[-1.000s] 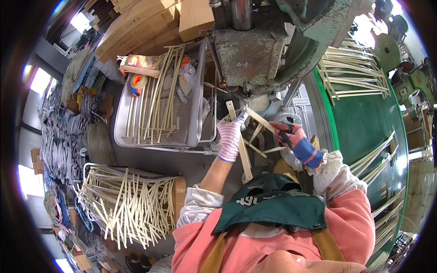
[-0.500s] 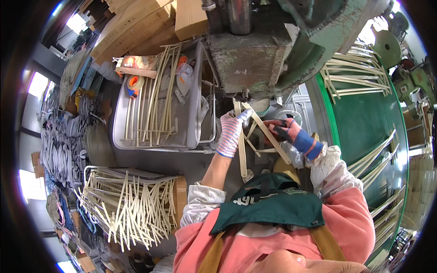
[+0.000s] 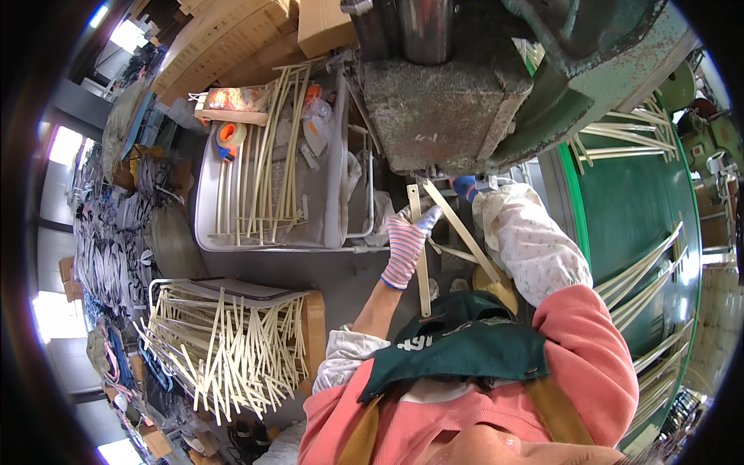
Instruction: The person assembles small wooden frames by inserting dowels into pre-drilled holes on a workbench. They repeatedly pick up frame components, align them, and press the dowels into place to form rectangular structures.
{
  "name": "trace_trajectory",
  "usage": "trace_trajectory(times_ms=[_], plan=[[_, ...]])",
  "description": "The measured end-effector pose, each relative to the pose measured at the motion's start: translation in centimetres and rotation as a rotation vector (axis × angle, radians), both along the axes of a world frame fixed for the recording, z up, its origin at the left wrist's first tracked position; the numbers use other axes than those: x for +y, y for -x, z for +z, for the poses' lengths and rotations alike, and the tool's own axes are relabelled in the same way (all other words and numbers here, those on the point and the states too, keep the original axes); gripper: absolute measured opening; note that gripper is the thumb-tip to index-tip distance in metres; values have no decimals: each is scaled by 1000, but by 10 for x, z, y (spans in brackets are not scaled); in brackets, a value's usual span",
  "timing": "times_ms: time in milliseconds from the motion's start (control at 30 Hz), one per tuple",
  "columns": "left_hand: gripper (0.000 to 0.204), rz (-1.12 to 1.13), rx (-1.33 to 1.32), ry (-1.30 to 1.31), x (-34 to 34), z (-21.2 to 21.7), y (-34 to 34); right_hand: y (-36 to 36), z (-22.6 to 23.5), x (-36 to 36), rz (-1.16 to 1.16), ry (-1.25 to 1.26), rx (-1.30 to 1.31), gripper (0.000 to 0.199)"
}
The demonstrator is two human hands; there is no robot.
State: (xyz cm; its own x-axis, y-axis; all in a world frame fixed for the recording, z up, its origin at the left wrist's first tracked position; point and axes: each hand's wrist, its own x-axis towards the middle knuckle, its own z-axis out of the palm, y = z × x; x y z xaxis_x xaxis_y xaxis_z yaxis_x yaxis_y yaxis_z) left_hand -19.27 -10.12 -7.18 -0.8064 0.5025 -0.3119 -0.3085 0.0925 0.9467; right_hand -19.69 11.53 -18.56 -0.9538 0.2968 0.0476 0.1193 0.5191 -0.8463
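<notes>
My left hand, in a striped glove, is closed around a pale flat strip with holes at its ends. A second flat strip slants away to the right, its upper end close to the first strip and touching my thumb. Both upper ends sit just below the head of a worn green machine. My right arm, in a pale patterned sleeve, reaches forward beside the machine. Of my right hand only a blue glove part shows; its fingers are hidden behind the machine head.
A grey tray at the left holds long strips, an orange tape roll and plastic bags. Nearer stands a rack heaped with pale strips. On the right, a green-topped table carries several strip bundles. Cardboard boxes are stacked behind.
My right hand has moved forward and up from the slanting strip to beneath the machine head. My left hand keeps its strip, now slightly lower and to the right. The view has shifted a little.
</notes>
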Motion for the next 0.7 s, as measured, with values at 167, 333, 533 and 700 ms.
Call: trace_trajectory(times_ms=[167, 333, 533, 700], plan=[[20, -29, 36, -129, -4, -1, -1, -1, 12, -1, -5, 36, 3, 21], [29, -51, 39, -216, -2, 1, 0, -7, 13, 1, -19, 60, 15, 19], [32, -33, 69, -217, -4, -3, 4, -11, 19, -3, -21, 106, 30, 18], [36, -59, 29, -253, -2, -7, 6, -15, 24, -1, -35, 130, 43, 16]])
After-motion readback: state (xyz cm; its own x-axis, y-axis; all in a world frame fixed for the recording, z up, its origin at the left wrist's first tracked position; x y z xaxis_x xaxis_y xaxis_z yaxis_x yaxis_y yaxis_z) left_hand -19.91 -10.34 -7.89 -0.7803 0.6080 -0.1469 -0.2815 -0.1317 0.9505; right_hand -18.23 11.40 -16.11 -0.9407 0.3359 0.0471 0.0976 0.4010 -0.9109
